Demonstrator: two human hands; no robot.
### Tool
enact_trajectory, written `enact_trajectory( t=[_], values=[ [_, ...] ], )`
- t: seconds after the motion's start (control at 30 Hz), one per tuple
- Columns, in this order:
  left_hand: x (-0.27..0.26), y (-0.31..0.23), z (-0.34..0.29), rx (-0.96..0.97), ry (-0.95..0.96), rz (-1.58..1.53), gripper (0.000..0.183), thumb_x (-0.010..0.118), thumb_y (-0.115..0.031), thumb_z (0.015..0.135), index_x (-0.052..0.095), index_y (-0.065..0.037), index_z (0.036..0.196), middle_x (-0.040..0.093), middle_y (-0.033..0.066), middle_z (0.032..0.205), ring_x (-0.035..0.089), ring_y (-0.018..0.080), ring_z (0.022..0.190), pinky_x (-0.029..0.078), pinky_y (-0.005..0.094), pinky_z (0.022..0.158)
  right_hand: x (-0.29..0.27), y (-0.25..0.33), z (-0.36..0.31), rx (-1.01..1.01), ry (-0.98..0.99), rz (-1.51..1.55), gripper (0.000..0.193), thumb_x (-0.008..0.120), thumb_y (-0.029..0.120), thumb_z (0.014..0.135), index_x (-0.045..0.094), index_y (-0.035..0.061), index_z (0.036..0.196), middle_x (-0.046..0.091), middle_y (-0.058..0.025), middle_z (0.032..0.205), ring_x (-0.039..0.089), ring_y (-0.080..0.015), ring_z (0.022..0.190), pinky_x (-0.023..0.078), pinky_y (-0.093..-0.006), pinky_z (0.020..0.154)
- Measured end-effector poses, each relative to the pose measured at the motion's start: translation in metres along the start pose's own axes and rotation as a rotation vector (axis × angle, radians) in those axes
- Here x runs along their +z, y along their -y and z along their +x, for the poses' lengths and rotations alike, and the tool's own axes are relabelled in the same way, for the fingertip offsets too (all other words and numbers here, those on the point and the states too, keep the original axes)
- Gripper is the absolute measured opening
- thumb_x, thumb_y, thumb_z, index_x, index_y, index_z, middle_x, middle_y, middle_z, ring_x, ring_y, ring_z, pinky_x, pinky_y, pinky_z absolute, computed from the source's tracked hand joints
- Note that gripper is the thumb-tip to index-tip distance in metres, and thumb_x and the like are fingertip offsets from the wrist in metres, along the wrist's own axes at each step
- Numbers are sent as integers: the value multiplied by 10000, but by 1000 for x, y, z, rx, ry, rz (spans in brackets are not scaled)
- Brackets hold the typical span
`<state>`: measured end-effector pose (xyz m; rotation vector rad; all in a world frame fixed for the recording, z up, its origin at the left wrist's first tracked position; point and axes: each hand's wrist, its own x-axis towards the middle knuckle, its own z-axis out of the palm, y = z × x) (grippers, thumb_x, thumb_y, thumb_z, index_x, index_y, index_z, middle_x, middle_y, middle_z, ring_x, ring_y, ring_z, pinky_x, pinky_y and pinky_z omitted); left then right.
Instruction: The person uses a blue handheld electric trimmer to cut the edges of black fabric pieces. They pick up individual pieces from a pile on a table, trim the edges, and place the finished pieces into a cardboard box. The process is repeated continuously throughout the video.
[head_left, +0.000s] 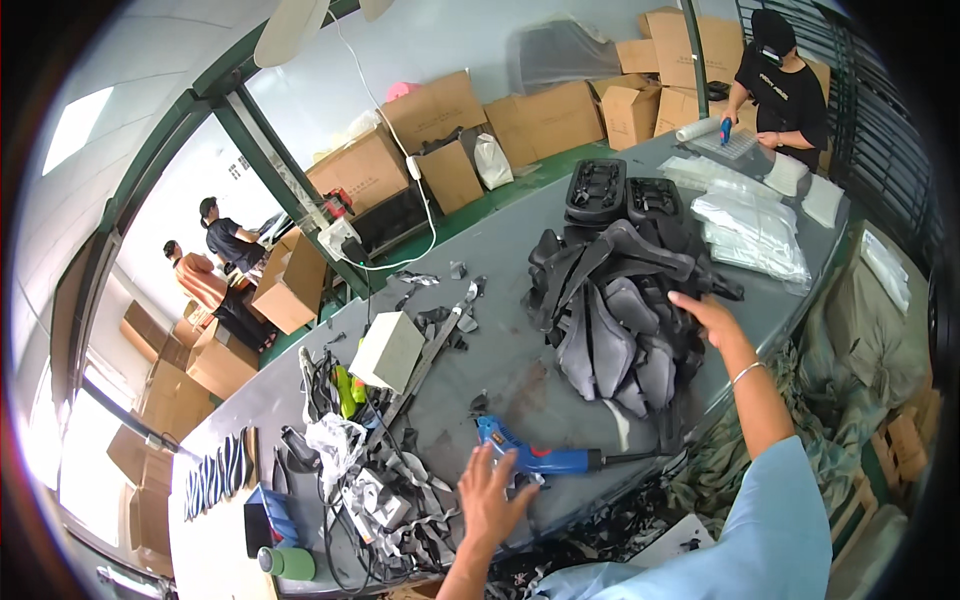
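A large heap of black and dark grey moulded pieces (610, 345) lies on the grey table. My right hand (705, 315) is at the heap's right side, fingers stretched out against or just over its edge; I cannot tell whether they touch. My left hand (490, 492) is open with spread fingers, low over the table's near side. Just beyond it lies a blue corded power tool (545, 458), its kind unclear, with the cord running right under the heap's near end. Nothing shows in either hand. Behind the heap stand stacked black trays (597, 188).
Left of centre are a white box (388, 352), tangled cords and grey scraps (400, 520). A green bottle (287, 563) stands by a blue bin (270, 515). Clear plastic bags (750, 232) lie far right, where a co-worker (785, 90) handles a blue tool. Cartons (545, 125) line the wall.
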<state>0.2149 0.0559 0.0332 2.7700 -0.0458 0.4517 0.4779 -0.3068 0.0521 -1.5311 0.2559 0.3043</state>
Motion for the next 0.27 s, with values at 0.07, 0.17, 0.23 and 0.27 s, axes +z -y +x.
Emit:
enact_trajectory(
  t=[0.07,0.17,0.23,0.27],
  values=[
    [13,-22,8,57,60,17,693,751,-412,689,490,-137,1269,373,192,1367,324,377,1288,291,490,1023,25,13,-21,-22,19,-41,817,801,383,674,421,-10,1280,564,-88,1168,570,-192,1014,463,-342,857],
    [31,-57,25,178,128,-36,776,733,-462,692,419,-150,1329,333,197,1396,291,381,1309,267,489,1048,35,-13,-2,-180,94,20,782,789,401,687,462,-25,1256,544,-120,1211,497,-203,1127,373,-312,966],
    [45,-75,29,234,188,-49,831,728,-481,690,364,-160,1365,307,196,1415,272,383,1320,244,489,1068,57,-27,3,-189,82,29,782,787,396,690,456,-18,1264,544,-112,1219,501,-199,1121,360,-314,979],
    [44,-74,28,224,189,-44,831,728,-481,690,364,-160,1365,307,196,1415,272,383,1320,244,489,1068,64,-26,2,-160,92,33,741,767,376,718,458,-11,1269,533,-106,1251,474,-204,1166,336,-314,1000]
  ],
)
